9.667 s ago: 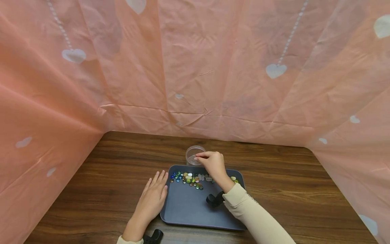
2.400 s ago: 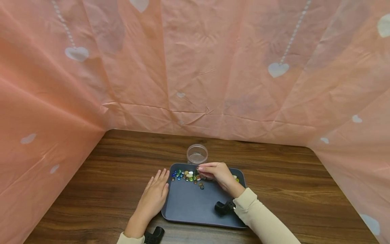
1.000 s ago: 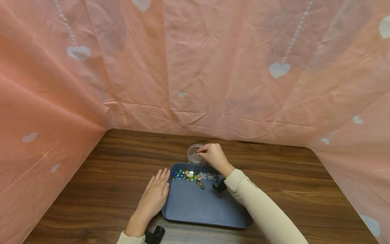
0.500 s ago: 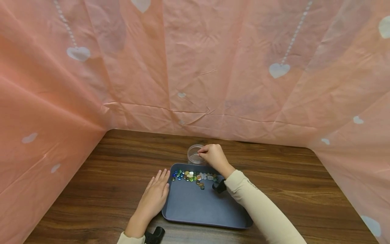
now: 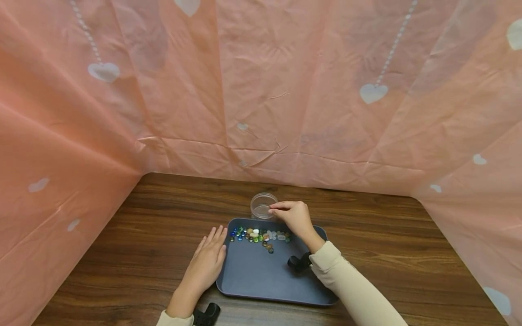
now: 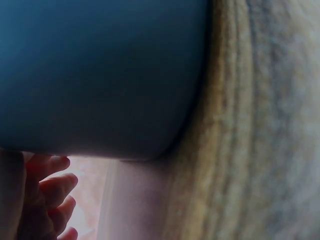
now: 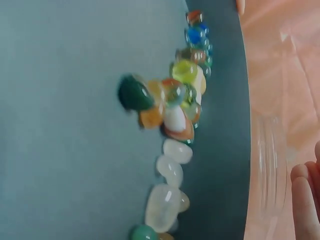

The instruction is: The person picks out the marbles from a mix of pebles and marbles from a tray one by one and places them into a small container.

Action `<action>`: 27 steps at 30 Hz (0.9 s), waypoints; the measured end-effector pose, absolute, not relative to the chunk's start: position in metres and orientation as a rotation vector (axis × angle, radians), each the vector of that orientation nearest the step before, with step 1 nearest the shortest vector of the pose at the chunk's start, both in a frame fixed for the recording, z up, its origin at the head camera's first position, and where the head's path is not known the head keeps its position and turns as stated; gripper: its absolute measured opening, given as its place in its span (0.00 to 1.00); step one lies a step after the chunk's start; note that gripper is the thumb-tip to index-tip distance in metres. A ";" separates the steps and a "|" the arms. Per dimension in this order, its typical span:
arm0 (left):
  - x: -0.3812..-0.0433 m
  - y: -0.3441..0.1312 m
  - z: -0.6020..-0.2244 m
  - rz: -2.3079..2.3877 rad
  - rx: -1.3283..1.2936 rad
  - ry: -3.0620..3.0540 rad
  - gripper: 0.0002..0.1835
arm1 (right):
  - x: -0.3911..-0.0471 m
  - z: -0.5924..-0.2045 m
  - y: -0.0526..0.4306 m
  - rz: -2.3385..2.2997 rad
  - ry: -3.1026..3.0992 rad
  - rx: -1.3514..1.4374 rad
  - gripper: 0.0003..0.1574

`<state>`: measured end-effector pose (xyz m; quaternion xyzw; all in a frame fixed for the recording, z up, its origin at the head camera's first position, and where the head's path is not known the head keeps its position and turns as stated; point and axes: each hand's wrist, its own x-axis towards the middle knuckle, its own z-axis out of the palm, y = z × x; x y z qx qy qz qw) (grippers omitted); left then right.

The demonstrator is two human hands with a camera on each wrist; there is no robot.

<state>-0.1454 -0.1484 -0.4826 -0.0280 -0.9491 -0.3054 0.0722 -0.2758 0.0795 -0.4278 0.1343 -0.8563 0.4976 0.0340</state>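
Observation:
My right hand (image 5: 294, 218) is over the near right rim of a clear round plastic jar (image 5: 261, 209). Its thumb and index finger point left, and no stone shows between them. In the right wrist view its fingertips (image 7: 301, 172) are beside the jar. My left hand (image 5: 205, 260) lies with extended fingers along the left rim of a dark grey tray (image 5: 269, 278). Along the tray's far side lie several polished stones and glass beads, including a milky white stone (image 7: 163, 207), a dark green stone (image 7: 134, 94) and a blue bead (image 7: 195, 35). The jar's contents are not discernible.
The wooden table (image 5: 399, 253) extends around the tray and jar. A pink curtain (image 5: 261, 90) with white hearts encloses the back and sides. A black wrist camera (image 5: 299, 262) hangs from the right wrist over the tray.
Earlier, my right hand picked at the stones, then held a small stone over the jar with pinched fingers. Now it has drawn back right and nearer. The left hand has hardly moved.

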 end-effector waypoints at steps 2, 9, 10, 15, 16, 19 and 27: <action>-0.145 -0.149 -0.482 -0.920 -0.084 -2.850 0.26 | -0.272 -0.429 0.081 1.572 -2.652 0.387 0.08; -0.145 -0.149 -0.482 -0.925 -0.078 -2.856 0.26 | -0.262 -0.438 0.086 1.600 -2.743 0.384 0.08; -0.145 -0.149 -0.482 -0.922 -0.082 -2.852 0.26 | -0.261 -0.439 0.086 1.610 -2.751 0.388 0.08; -0.144 -0.149 -0.482 -0.918 -0.092 -2.848 0.26 | -0.258 -0.445 0.086 1.686 -2.789 0.430 0.09; -0.144 -0.149 -0.481 -0.914 -0.097 -2.845 0.26 | -0.257 -0.446 0.086 1.705 -2.796 0.438 0.10; -0.144 -0.148 -0.481 -0.908 -0.106 -2.847 0.26 | -0.255 -0.449 0.087 1.747 -2.820 0.471 0.11; -0.143 -0.148 -0.481 -0.905 -0.107 -2.850 0.26 | -0.252 -0.456 0.089 1.662 -2.892 0.575 0.11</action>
